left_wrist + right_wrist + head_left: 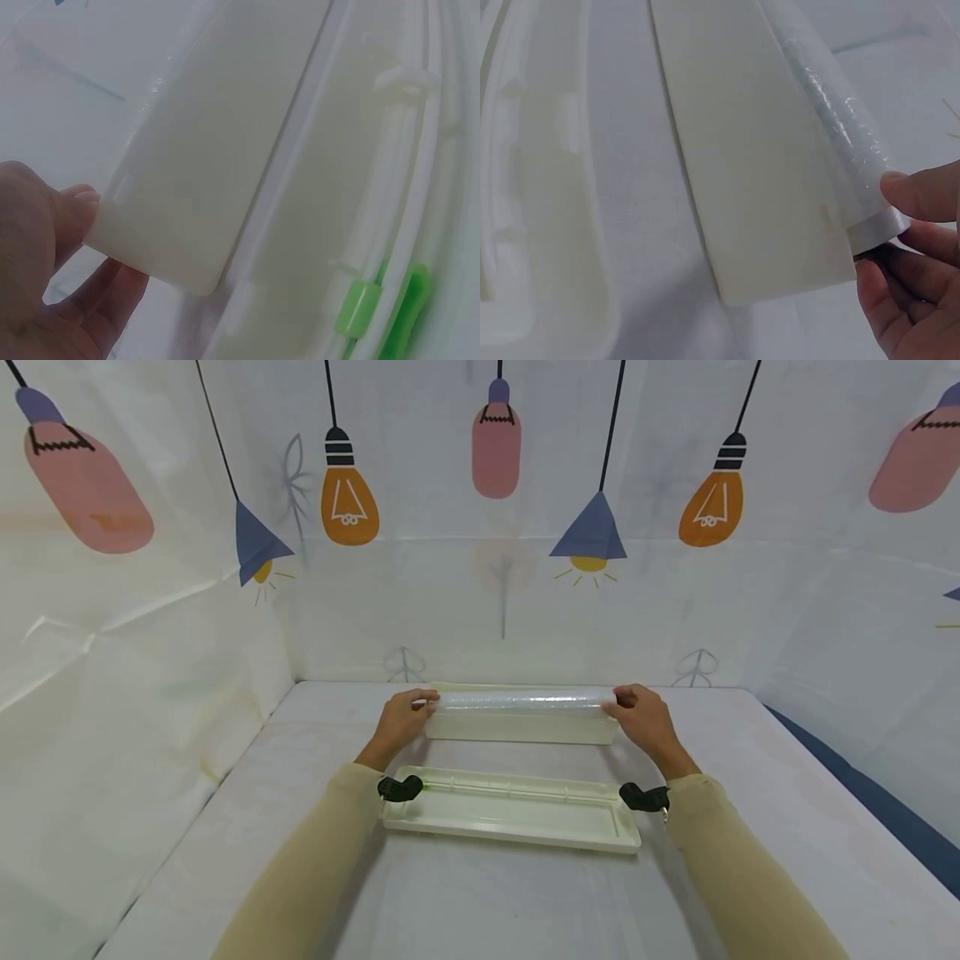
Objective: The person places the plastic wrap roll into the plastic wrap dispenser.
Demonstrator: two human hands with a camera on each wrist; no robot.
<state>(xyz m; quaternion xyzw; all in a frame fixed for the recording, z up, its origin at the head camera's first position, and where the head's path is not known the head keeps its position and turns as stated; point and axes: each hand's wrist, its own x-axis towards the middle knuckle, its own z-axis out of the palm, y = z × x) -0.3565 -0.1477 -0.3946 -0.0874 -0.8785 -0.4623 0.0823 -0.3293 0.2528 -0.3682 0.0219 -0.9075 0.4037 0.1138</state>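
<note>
Shiny clear plastic-film roll (525, 702): was one
Cream oblong plastic box (517, 729): was one
Shallow cream plastic tray (517, 820): was one
Bright-green plastic slider (358, 309): one showed
Bare hands (405, 718): were two
Orange printed bulbs (350, 508): were two
Pink printed bulbs (497, 456): were three
Blue printed lampshades (588, 531): three showed

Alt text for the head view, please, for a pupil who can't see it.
A left hand and right hand hold a shiny roll by its ends at a cream box; nearer, a cream tray lies on the table.
</note>
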